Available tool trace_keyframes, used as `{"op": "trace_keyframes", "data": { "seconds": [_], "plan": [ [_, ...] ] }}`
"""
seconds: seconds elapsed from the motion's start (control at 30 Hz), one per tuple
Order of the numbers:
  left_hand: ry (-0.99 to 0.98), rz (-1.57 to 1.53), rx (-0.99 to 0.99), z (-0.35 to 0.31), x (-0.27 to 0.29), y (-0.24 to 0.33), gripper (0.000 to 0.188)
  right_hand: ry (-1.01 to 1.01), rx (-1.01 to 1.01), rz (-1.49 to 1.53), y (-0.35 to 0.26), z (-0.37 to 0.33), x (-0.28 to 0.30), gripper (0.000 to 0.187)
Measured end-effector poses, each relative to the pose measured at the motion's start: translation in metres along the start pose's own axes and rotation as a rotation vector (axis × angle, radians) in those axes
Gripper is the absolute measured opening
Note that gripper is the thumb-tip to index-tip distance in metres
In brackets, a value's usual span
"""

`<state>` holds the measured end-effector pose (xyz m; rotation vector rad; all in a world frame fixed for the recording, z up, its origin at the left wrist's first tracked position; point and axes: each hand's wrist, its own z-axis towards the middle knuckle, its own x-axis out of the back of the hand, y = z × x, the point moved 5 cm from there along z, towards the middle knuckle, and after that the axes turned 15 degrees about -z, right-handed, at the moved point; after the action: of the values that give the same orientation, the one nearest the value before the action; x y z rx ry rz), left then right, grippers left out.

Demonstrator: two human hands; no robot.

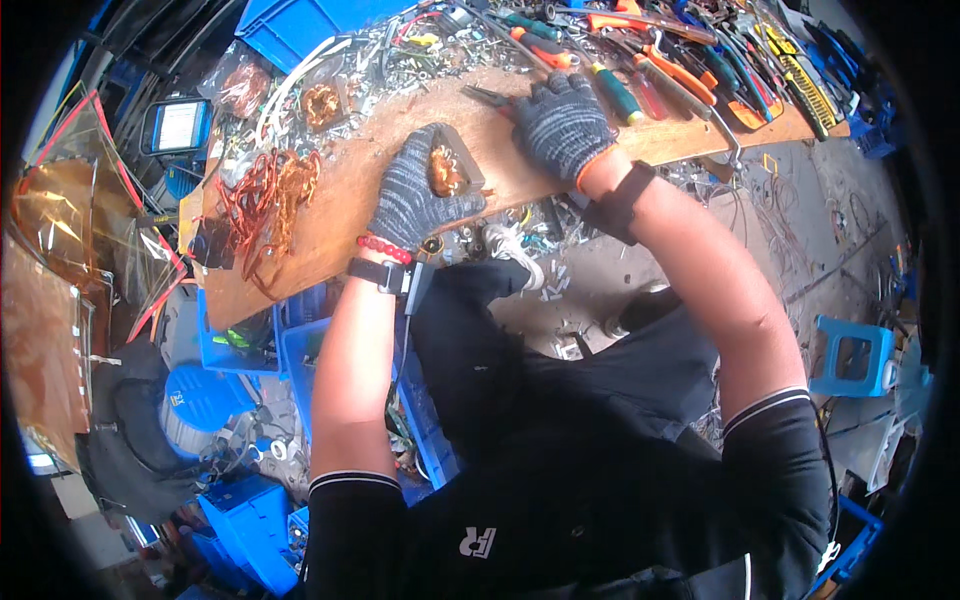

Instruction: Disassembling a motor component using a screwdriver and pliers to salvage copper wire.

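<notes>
My left hand (410,195), in a grey knit glove, is closed around the side of a dark metal core with a copper coil (447,172) inside it, near the front edge of the wooden board (345,190). To its right, my right hand (566,125), gloved the same way, lies over a pair of pliers (487,97). Their dark jaws stick out to the left past the fingers, while the palm hides the handles. Bundles of red and copper-coloured wire (270,205) lie left of my left hand. Another copper coil (321,104) sits farther back.
Several hand tools, among them a green-handled screwdriver (617,93) and orange-handled pliers (680,72), crowd the board's far right. Metal scraps (400,70) cover its back. Blue crates (290,30) stand behind and below. A blue stool (853,356) is on the floor at right.
</notes>
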<state>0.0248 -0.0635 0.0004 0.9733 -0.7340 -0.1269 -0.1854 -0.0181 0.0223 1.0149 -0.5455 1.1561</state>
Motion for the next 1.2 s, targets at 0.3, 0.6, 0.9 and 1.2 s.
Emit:
{"op": "trace_keyframes", "data": {
  "seconds": [0.3,0.6,0.9,1.2],
  "plan": [
    [-0.039,-0.068,0.046,0.002,-0.004,0.001,0.099,0.142,-0.338,1.157,0.059,-0.049,0.051,0.025],
    [0.019,0.158,-0.147,0.005,-0.010,0.010,0.104,-0.384,-0.690,1.509,0.031,-0.149,0.056,0.033],
    [-0.063,0.170,-0.018,0.007,-0.008,0.006,0.096,0.031,-0.019,0.215,0.031,-0.098,0.070,0.027],
    [-0.038,0.172,-0.072,0.009,-0.007,0.008,0.098,0.095,0.162,0.021,0.029,-0.066,0.072,0.054]
  ]
}}
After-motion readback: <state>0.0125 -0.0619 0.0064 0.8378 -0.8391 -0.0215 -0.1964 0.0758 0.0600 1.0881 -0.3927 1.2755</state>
